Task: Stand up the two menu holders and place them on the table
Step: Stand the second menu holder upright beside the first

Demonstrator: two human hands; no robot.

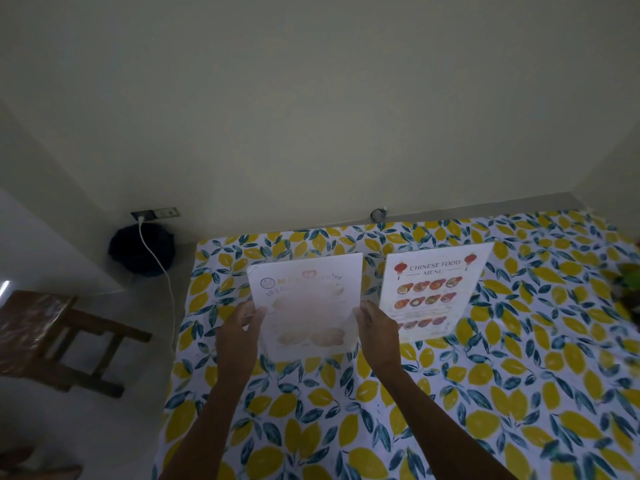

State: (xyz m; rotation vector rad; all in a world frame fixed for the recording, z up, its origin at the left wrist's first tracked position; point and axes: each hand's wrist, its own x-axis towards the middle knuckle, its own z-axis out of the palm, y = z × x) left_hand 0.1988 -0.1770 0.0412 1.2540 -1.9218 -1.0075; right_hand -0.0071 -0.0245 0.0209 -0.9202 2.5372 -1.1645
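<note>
Two clear menu holders are on the lemon-print tablecloth (450,393). The left menu holder (308,299), with a pale Thai menu, is tilted up, held at both side edges. My left hand (239,336) grips its left edge and my right hand (377,332) grips its right edge. The right menu holder (434,292), printed "Chinese Food Menu" with rows of dishes, stands apart to the right; neither hand touches it.
A wall rises just behind the table. Left of the table are a wooden chair (52,337), a dark bag (142,249) on the floor and a white charger cable (162,271) hanging from a wall socket. Something green (628,285) lies at the table's right edge.
</note>
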